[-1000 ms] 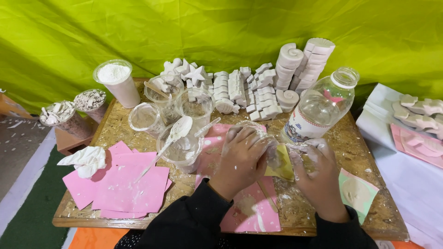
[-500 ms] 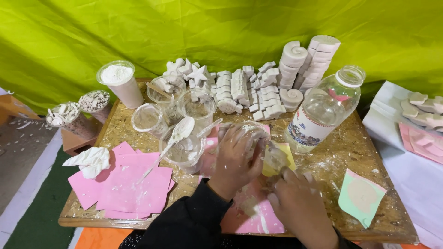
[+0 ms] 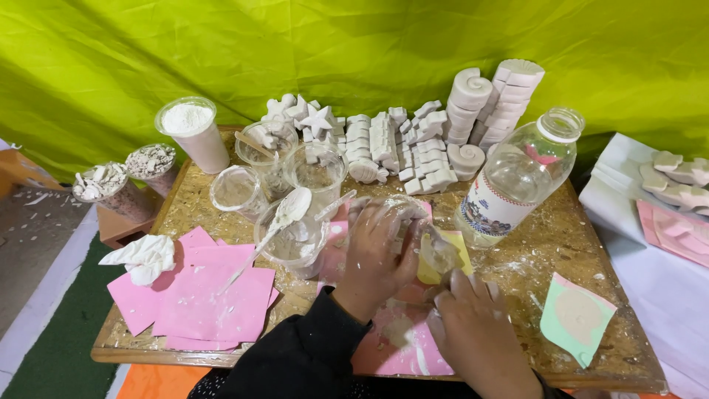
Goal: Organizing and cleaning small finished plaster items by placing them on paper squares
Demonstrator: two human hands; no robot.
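Chipboard makes up the low table [image 3: 591, 244], dusted white all over, with a bright green cloth [image 3: 354, 52] hung behind it. Across the back edge stand many finished white plaster casts [image 3: 413, 144]: stars, blocks, shells and two tall stacks. Judging by these rows, much casting is already done, while one piece is in hand and wet mix remains in the cups, so the work looks well along but not over.

A large clear plastic bottle [image 3: 517, 177] leans at the right; its label is a band round the lower body, pale with a dark patterned border, and the cap is off. Pink sheets [image 3: 210, 299] lie spread at the front left, with a crumpled white tissue [image 3: 144, 255] on their corner. A mint-green mould [image 3: 576, 318] rests flat at the front right. A clear cup of white powder [image 3: 188, 129] stands at the back left, and a clear mixing cup [image 3: 295, 240] with a coated spoon [image 3: 284, 210] sits near the middle.

The left hand [image 3: 377, 255], whitened with plaster, curls its fingers over a small yellow mould [image 3: 439, 258] at the table's centre, pressing it down. The right hand [image 3: 476, 325] lies just below, fingers close together and touching the mould's near edge; whether it grips I cannot tell.
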